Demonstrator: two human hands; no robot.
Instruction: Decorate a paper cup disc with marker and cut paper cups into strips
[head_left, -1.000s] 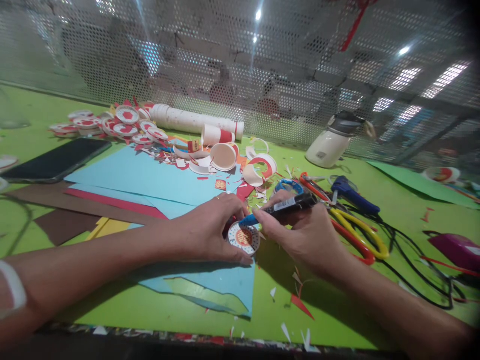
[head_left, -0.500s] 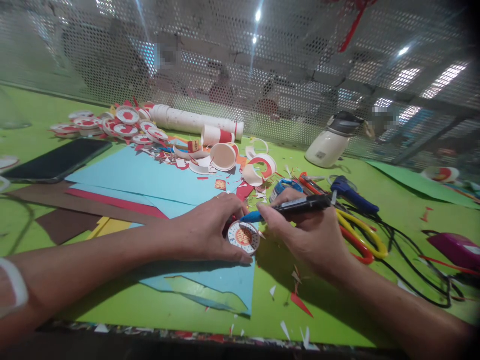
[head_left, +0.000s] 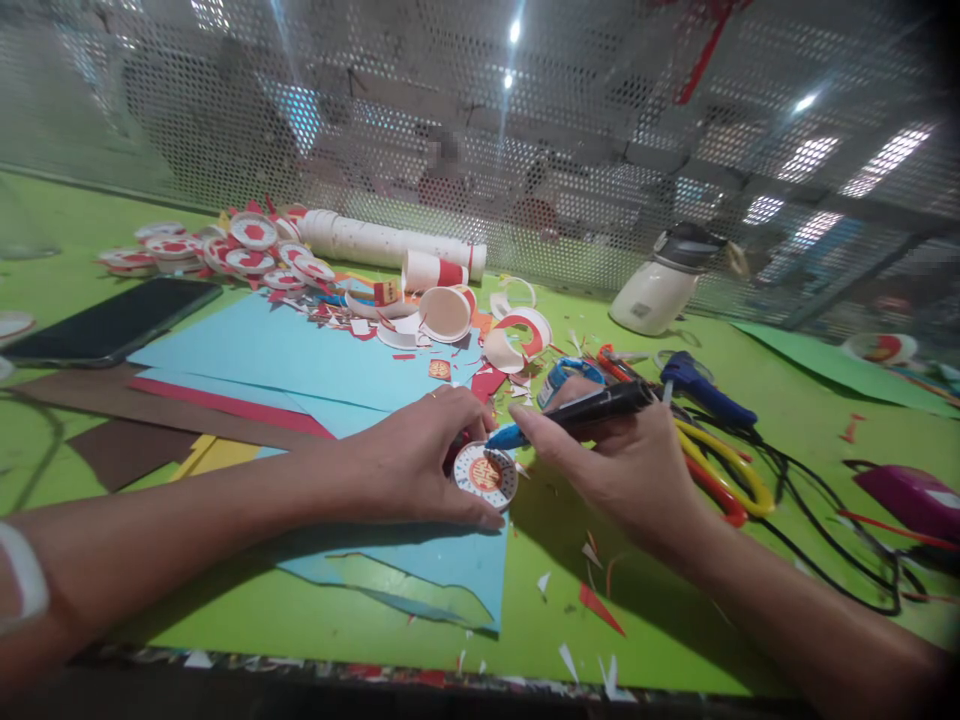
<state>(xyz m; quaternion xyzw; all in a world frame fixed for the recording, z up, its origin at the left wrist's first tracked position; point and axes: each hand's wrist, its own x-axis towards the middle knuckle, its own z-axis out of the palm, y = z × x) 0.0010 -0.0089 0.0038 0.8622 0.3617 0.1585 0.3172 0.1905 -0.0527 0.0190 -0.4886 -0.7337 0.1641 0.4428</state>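
Note:
My left hand [head_left: 439,455] grips a small round white paper disc [head_left: 485,477], which looks like a cup bottom, with its thumb at the near edge and fingers at the far side. An orange-red patterned emblem fills the disc's middle, and blue marks ring it. Between the fingers of my right hand [head_left: 630,455] is a black marker pen [head_left: 600,410] with a blue tip end. The tip is at the disc's far rim; whether it touches, I cannot tell. Light blue paper [head_left: 450,545] lies under the left hand.
Behind are a pile of red-and-white discs [head_left: 251,245], cut paper cups [head_left: 446,313] and a long white cup stack [head_left: 390,245]. A phone [head_left: 112,320] lies left. To the right are scissors [head_left: 727,470], a blue glue gun [head_left: 705,390], cables and a white flask [head_left: 652,285].
The marker tip has shifted slightly right along the disc's far rim, and the pen's angle has changed a little. My left hand keeps its grip on the disc.

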